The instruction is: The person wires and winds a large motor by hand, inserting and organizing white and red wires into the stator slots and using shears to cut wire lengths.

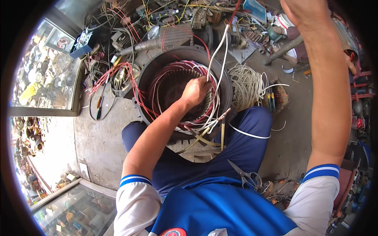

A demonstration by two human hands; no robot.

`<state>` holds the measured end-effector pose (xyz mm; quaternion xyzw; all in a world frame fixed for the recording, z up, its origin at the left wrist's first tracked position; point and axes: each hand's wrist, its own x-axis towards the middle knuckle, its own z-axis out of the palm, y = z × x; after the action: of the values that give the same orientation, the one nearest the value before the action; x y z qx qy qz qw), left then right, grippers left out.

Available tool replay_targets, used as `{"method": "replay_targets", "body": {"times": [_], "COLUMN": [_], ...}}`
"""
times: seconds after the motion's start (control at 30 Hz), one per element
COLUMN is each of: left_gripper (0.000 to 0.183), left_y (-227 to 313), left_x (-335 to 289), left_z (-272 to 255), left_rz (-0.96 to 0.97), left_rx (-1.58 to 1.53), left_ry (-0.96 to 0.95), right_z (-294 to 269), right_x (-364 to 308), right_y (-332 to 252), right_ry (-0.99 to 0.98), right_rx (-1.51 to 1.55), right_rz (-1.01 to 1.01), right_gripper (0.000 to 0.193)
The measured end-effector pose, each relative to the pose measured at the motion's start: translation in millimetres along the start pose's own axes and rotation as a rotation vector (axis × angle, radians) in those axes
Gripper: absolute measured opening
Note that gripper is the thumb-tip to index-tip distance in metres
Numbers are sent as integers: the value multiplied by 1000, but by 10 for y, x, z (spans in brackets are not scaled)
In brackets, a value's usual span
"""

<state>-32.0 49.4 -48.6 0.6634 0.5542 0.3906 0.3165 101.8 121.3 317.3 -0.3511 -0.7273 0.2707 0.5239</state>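
Observation:
A large round motor stator [138, 65] stands in front of my knees, its inside ringed with red and white winding wires. My left hand [195, 91] reaches over its bore and is closed on a white wire [214, 55] at the inner far-right side. That wire rises from the hand to a bend near the top, where a red length [235, 11] carries on out of view. Raised high at the upper right is my right hand [305, 13]; the picture's edge cuts off its fingers, so its grip is hidden. Scissors [246, 177] lie on my right thigh.
Right of the stator sits a coil of white wire [246, 84]. Motor parts and scrap crowd the far side, including a finned motor housing [175, 37]. Red leads [128, 72] spill over the stator's left rim. A glass-topped case [75, 208] stands at lower left.

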Motion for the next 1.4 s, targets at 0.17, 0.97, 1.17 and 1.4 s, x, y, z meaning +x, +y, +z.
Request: {"method": "replay_targets", "body": {"times": [0.17,0.97,1.17,1.4], "left_gripper": [24,21,22,21], "left_y": [-74,19,-244,-753], "left_x": [96,646,429,276], "left_z": [83,150,-230,-340], "left_rz": [-132,-444,-380,-549], "left_rx": [34,-218,-240,-252], "left_ry": [-48,-393,-274,-238], "right_z": [-131,-973,-1020,-1035], "right_x": [-67,-3537,-3489,-2747], "right_y": [943,1317,1345,668], "right_ry": [-107,-505,-469,-461], "right_rx": [-15,-827,-642,-484], "right_rz": [221,-12,36,180], "right_gripper": [35,22,13,13]}}
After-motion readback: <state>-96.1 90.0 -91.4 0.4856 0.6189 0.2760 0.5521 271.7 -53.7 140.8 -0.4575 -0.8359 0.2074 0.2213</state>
